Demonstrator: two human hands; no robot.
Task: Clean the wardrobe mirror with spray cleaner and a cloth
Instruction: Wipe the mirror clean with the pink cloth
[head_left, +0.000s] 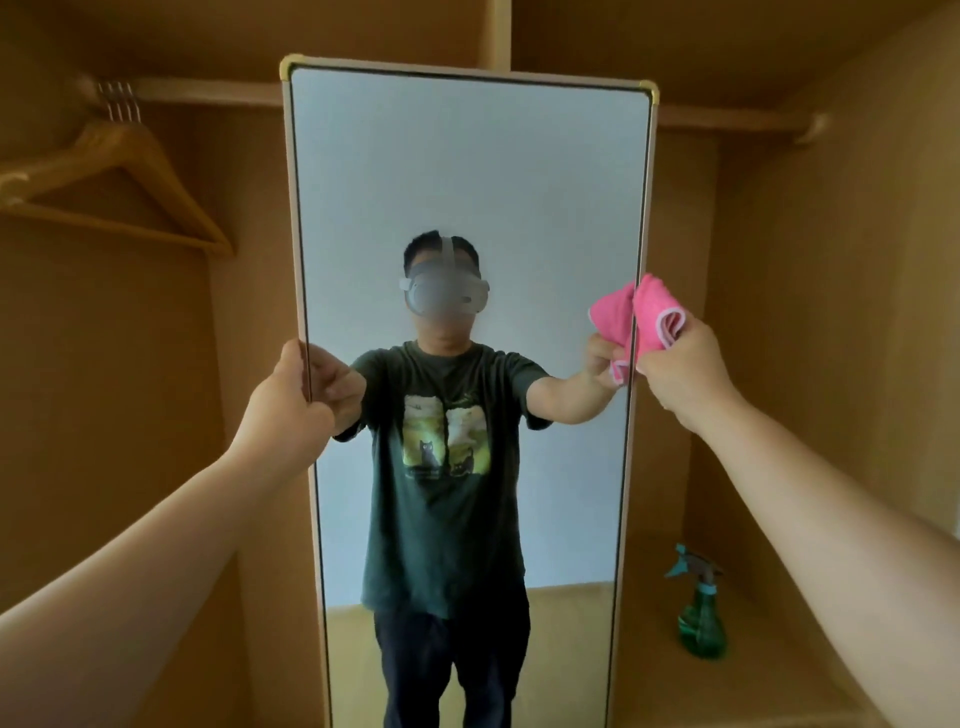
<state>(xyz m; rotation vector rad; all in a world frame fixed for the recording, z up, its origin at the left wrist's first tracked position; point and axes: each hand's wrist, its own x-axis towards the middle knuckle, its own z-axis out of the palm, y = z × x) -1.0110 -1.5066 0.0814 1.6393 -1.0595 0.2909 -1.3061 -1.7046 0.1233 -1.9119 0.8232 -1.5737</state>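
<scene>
A tall framed mirror (467, 171) stands upright inside the wooden wardrobe and fills the middle of the view. My left hand (288, 402) grips its left edge at about mid height. My right hand (685, 371) holds a bunched pink cloth (657, 317) against the mirror's right edge. A green spray bottle (701, 618) with a teal trigger stands on the wardrobe floor at the lower right, apart from both hands. The glass reflects a person in a dark T-shirt wearing a headset.
Wooden hangers (111, 171) hang from a rail (208, 96) at the upper left. A vertical divider (496, 31) rises behind the mirror's top. The wardrobe's side wall (831, 312) stands close on the right.
</scene>
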